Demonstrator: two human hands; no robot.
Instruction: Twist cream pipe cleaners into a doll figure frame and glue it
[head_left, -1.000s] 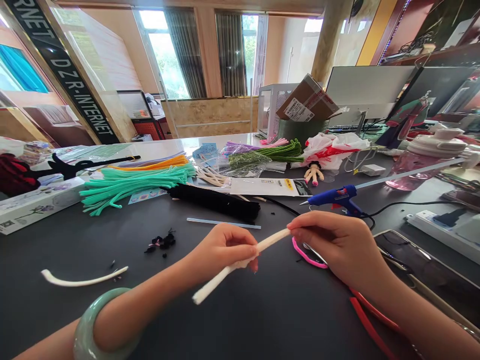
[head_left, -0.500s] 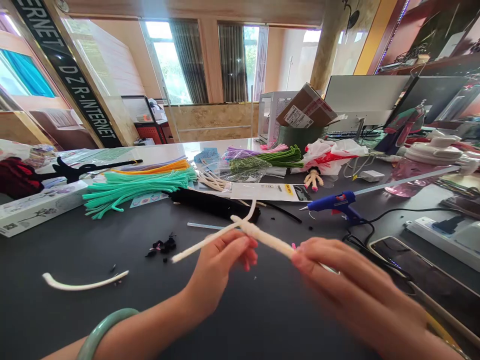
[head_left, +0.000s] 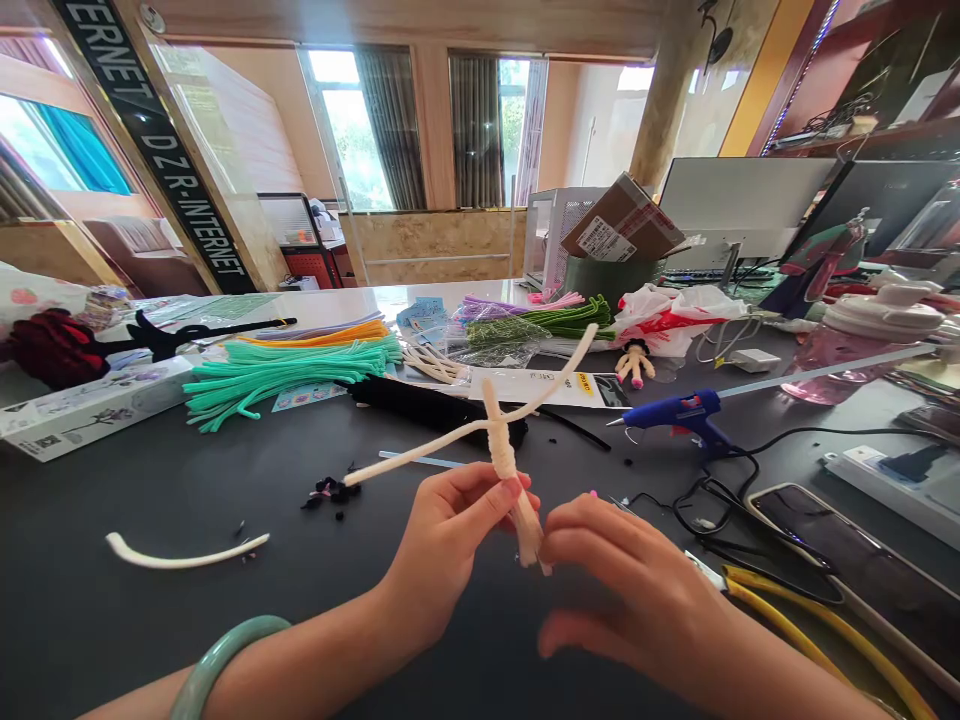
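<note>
My left hand [head_left: 454,535] pinches the twisted stem of a white pipe cleaner [head_left: 501,445], holding it upright above the dark table [head_left: 150,620]. Two thin white ends branch from the twist, one to the left and one up to the right. My right hand [head_left: 626,600] sits just right of the stem's lower end, thumb and forefinger closed on it, the other fingers curled and blurred. A green bangle [head_left: 217,660] is on my left wrist.
A short white pipe cleaner piece [head_left: 184,555] and black scraps [head_left: 330,490] lie at left. Teal [head_left: 285,370], black [head_left: 435,405], green and purple pipe cleaner bundles lie behind. A blue glue gun [head_left: 675,415], cables, pliers with yellow handles [head_left: 817,625] and a small doll [head_left: 636,362] are at right.
The white pipe cleaner went from a straight rod held level to a twisted upright stem with two spread ends. My right hand moved left and down to its lower end.
</note>
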